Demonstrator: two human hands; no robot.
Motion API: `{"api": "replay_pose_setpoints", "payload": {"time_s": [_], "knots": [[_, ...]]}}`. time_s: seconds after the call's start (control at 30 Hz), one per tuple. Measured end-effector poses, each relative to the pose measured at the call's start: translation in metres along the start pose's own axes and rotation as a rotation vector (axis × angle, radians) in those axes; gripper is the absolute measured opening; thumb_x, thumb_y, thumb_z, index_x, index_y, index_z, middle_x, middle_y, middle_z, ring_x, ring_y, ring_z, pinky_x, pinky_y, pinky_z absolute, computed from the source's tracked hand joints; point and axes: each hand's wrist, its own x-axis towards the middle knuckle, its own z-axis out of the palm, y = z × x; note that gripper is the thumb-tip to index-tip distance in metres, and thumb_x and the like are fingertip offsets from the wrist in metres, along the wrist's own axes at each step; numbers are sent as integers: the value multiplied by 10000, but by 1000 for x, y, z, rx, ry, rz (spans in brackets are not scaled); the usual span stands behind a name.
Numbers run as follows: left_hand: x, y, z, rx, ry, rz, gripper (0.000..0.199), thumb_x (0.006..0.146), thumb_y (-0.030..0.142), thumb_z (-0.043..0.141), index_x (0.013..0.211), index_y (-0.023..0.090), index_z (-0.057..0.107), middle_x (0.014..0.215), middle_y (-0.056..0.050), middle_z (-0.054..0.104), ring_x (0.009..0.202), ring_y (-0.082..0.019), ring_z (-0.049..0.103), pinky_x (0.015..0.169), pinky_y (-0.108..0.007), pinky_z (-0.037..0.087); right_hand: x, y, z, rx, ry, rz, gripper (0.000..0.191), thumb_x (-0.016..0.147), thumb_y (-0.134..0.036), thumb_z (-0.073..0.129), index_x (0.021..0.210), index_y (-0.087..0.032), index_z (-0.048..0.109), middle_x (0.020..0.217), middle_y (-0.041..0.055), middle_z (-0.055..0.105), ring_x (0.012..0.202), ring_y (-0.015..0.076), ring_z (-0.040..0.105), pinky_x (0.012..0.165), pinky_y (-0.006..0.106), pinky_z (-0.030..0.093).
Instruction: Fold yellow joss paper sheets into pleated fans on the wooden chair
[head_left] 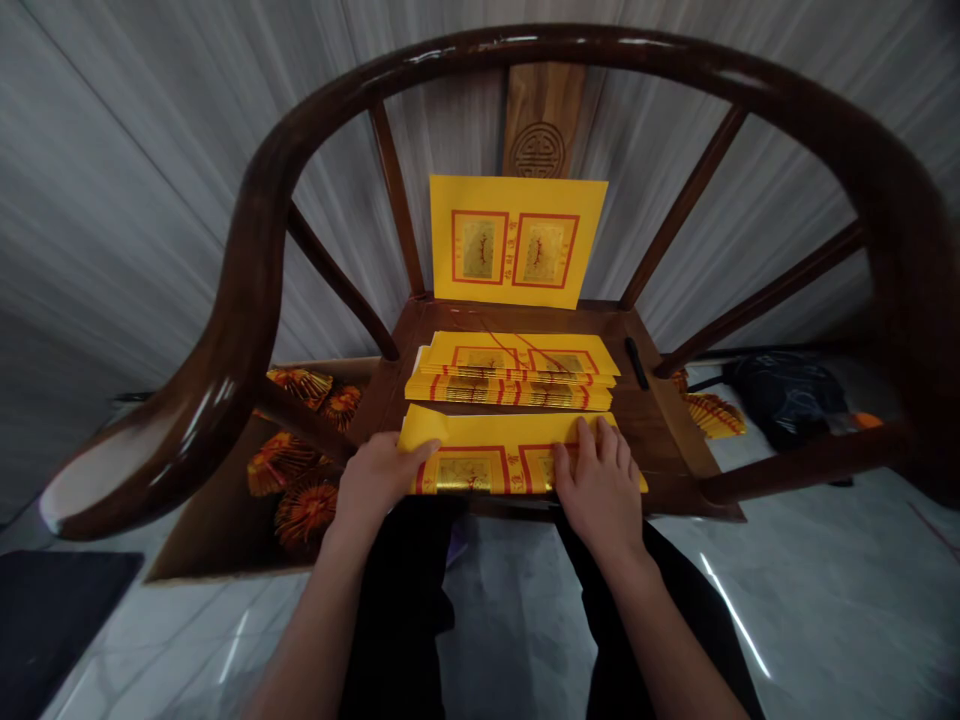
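Pressing a yellow joss paper sheet (pixel 487 468) down on the front of a dark wooden armchair seat (pixel 652 430), the right hand (pixel 600 490) is lying flat with its fingers slightly spread, while the left hand (pixel 375 480) is resting with its fingers together beside the sheet's folded-up corner (pixel 424 428). A stack of folded joss paper (pixel 510 380) is sitting just behind the sheet, and another yellow sheet (pixel 517 240) is standing against the carved back splat (pixel 541 120). Fan-shaped gold paper pieces (pixel 304 510) are lying in a cardboard box (pixel 195 520) beneath the chair's left side, and a black bag (pixel 787 400) is resting on the floor to the right.
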Motion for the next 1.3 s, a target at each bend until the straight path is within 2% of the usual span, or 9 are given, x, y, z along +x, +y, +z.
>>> {"api": "replay_pose_setpoints", "payload": {"time_s": [0.3,0.43,0.53,0.6,0.67,0.77,0.83,0.97,1.3], "knots": [[-4,5,2,39,58,-22,593,854,751,542,951,210,765,989,-171,790,954,-369,735,679,-340,410,-1,0,1,-26,10,-7,613,1056,-475,324,1491,-93,526,1579,231,472,1443,403,434,1127,541,410],[-11,6,6,12,121,-30,544,869,708,569,1082,232,724,1026,-151,778,973,-387,727,735,-376,462,-1,-1,0,-38,10,-18,620,1057,-471,330,1499,-80,518,1581,237,465,1444,409,430,1139,542,398],[-22,13,14,32,332,34,488,910,523,615,1262,185,625,1148,-161,740,1052,-384,696,845,-432,512,-1,-1,1,-59,5,-12,614,1057,-463,346,1505,-80,516,1586,233,460,1441,412,435,1142,542,394],[-28,24,23,101,538,172,477,916,306,607,1357,130,553,1352,-203,650,1215,-390,619,980,-479,494,-1,-1,3,-67,9,-9,612,1053,-464,360,1503,-82,522,1586,230,463,1437,413,440,1139,539,396],[-32,37,36,190,638,386,546,895,132,554,1439,116,502,1531,-215,520,1357,-388,517,1085,-516,440,-1,-1,3,-75,11,-13,611,1052,-463,370,1502,-80,526,1585,232,465,1435,413,443,1136,537,400],[-28,58,61,262,462,821,513,957,113,483,1464,169,531,1605,-141,494,1482,-330,423,1195,-499,368,-1,-1,2,-93,12,-29,612,1057,-452,371,1508,-67,520,1580,243,469,1432,411,449,1133,531,404],[-23,67,77,247,364,948,418,1051,234,402,1414,157,593,1590,-120,528,1523,-295,393,1254,-473,314,-2,-2,2,-109,20,-36,608,1061,-440,371,1504,-52,520,1575,251,473,1429,411,451,1132,528,404],[-15,64,93,197,328,945,495,1094,367,346,1529,199,515,1647,-84,466,1527,-267,412,1271,-466,312,-3,-1,4,-126,49,-48,605,1061,-433,383,1500,-40,523,1573,252,477,1433,410,449,1134,519,403],[-16,44,91,196,372,908,535,1086,440,373,1588,268,444,1696,-26,380,1568,-273,352,1309,-515,242,-6,7,14,-153,138,-122,621,1076,-444,357,1514,-35,517,1564,254,493,1437,400,457,1192,522,343]]}}
